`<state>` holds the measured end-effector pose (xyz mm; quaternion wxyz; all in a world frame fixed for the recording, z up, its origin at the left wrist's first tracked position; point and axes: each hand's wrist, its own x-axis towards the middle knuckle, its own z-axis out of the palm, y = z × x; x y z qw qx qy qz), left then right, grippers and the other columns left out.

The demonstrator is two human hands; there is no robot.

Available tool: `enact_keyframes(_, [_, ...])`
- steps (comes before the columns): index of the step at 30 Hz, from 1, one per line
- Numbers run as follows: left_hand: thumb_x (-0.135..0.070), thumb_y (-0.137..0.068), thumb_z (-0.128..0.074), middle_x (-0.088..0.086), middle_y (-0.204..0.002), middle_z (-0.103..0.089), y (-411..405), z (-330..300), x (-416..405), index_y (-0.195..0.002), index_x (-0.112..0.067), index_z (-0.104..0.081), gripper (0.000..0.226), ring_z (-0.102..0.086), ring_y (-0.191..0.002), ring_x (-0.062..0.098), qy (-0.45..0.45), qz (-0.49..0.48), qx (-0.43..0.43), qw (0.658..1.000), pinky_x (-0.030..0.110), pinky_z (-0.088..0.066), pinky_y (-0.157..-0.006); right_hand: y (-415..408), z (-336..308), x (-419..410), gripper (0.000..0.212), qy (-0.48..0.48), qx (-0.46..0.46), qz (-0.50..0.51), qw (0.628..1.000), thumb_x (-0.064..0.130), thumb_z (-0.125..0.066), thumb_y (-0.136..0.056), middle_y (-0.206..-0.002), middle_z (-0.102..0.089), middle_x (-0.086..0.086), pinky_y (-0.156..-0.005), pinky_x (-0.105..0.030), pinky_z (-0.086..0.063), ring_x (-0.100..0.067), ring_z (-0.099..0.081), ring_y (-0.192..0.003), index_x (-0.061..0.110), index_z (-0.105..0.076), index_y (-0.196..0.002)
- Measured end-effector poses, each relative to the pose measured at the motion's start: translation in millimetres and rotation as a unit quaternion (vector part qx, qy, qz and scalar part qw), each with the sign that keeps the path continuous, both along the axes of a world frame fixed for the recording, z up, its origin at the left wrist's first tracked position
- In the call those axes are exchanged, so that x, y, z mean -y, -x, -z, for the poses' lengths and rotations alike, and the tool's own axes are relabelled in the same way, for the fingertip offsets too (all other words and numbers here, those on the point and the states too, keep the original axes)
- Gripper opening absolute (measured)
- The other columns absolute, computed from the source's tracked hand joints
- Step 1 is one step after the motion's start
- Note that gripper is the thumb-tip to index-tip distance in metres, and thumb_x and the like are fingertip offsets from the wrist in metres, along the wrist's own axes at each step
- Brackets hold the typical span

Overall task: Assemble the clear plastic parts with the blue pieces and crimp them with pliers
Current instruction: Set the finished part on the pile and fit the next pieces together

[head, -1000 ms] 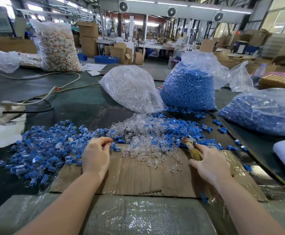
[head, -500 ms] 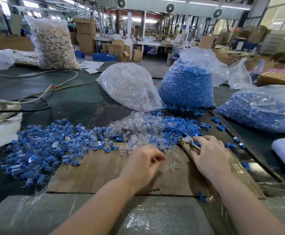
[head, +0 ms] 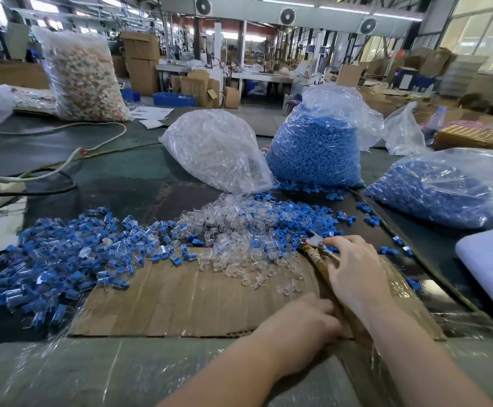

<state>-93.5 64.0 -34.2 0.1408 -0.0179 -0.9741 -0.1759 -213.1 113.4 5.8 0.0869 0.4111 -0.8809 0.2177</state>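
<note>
Right hand (head: 354,277) extended forward over the right part of the cardboard (head: 180,301), palm down, fingers curled round the pliers (head: 315,245); metal head of pliers protruding past the fingertips, pointing up-left into the mixed pile; jaw gap too small to judge. Left hand (head: 301,321) resting low at the near right of the cardboard, knuckles up, fingers curled under, just beside the right wrist; held contents, if any, hidden, so grip cannot be told. Both forearms entering from the bottom edge, converging toward the right. Clear parts (head: 239,230) heaped at the far edge of the cardboard, a few strays spilling onto it just left of the pliers. Loose blue pieces (head: 295,212) mixed in behind and right of the clear heap. Assembled blue-and-clear pieces (head: 72,254) spread wide on the left, overlapping the cardboard's left edge. Behind the heaps, clear bag (head: 216,148), blue bag (head: 318,151) touching it on the right, second blue bag (head: 445,189) lying at far right. Open room: bare middle and near-left of the cardboard, bounded left and far by the piles. White pad (head: 492,259) at the right edge, well apart from the hands. Cable (head: 63,163) trailing across the far left of the table.
</note>
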Motion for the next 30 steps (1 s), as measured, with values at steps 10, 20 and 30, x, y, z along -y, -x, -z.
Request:
enact_keyframes(10, [-0.015, -0.089, -0.057, -0.006, -0.108, -0.064, -37, -1, 62, -0.112, -0.018, -0.064, 0.024, -0.05, -0.095, 0.0, -0.182, -0.322, -0.13, 0.92, 0.002, -0.036, -0.079, -25, 10, 3, 0.019, -0.051, 0.038, -0.107, 0.992, 0.034, -0.062, -0.087, -0.099, -0.062, 0.013, -0.093, -0.031, -0.047, -0.005, -0.055, -0.096, 0.027, -0.063, -0.105])
enact_keyframes(20, [-0.012, -0.088, -0.059, -0.009, -0.113, -0.06, -38, 3, 63, -0.115, -0.016, -0.063, 0.028, -0.049, -0.096, -0.002, -0.206, -0.333, -0.148, 0.908, -0.006, -0.032, -0.08, -35, 17, 11, 0.016, -0.016, 0.019, -0.075, 0.997, 0.027, -0.058, -0.091, -0.1, -0.067, 0.008, -0.083, -0.023, -0.047, -0.009, -0.059, -0.091, 0.026, -0.062, -0.106])
enact_keyframes(30, [-0.02, -0.09, -0.058, -0.012, -0.127, -0.048, -39, 8, 63, -0.121, -0.024, -0.06, 0.031, -0.041, -0.102, -0.005, -0.147, -0.33, -0.138, 0.922, -0.01, -0.024, -0.078, -43, 25, 13, 0.019, 0.008, 0.022, -0.099, 0.995, 0.042, -0.058, -0.088, -0.096, -0.063, 0.013, -0.08, -0.019, -0.044, -0.005, -0.055, -0.092, 0.027, -0.063, -0.099])
